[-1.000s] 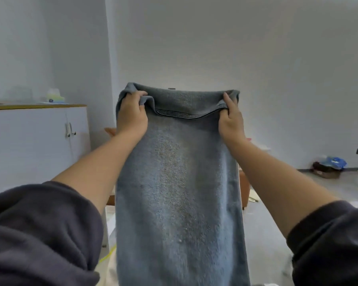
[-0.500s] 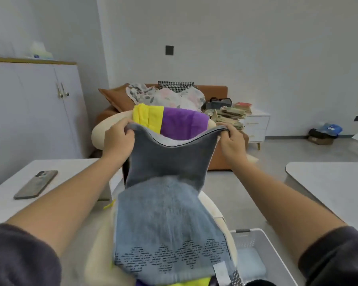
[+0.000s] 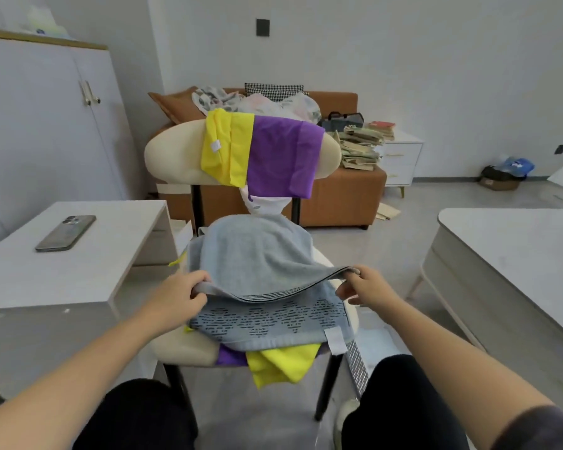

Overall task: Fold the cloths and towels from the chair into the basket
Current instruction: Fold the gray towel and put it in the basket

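Head view: the left hand [image 3: 176, 297] and the right hand [image 3: 368, 289] are each pinching a corner of the grey towel [image 3: 257, 254], which is lying on the near chair [image 3: 182, 349] seat over other cloths. This is probably the first fold, so the held edge needs lowering squarely onto the patterned near edge.

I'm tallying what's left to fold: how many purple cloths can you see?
2. One purple cloth hangs over the chair back; another purple cloth peeks out under the towel on the seat. More may lie hidden beneath it.
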